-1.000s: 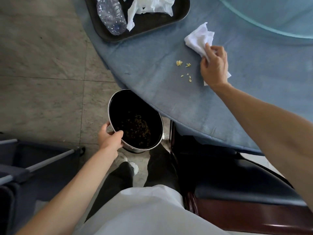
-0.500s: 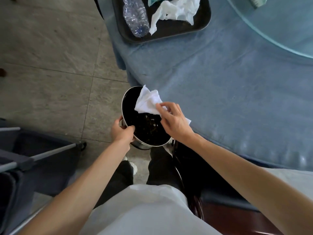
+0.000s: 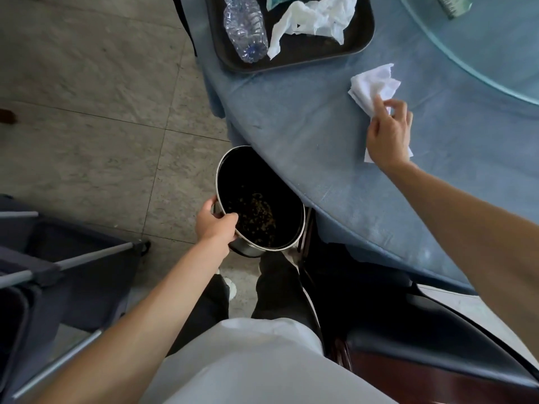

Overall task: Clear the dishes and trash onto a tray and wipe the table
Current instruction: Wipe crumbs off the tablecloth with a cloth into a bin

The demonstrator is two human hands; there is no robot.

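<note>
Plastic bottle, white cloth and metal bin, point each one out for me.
plastic bottle (image 3: 244,24), head view, its crumpled clear body.
white cloth (image 3: 373,86), head view, the free folded end.
metal bin (image 3: 218,182), head view, its left rim.

Beyond my right hand (image 3: 389,135), the tray (image 3: 368,33) ran off the top edge, and so did the bottle (image 3: 245,27) and the crumpled tissue (image 3: 313,20) on it; a teal packet (image 3: 277,1) beside them showed only a corner. The hand covered the middle of the cloth (image 3: 373,84), so I could not tell how my fingers gripped it. Past it, a small greenish item (image 3: 453,5) on the glass turntable (image 3: 481,45) was cropped and unreadable. By my left hand (image 3: 214,225), the table (image 3: 335,170) hid the bin's (image 3: 230,158) far rim, and the specks inside were too small to identify. A cart (image 3: 67,258) left of it was cut off.
</note>
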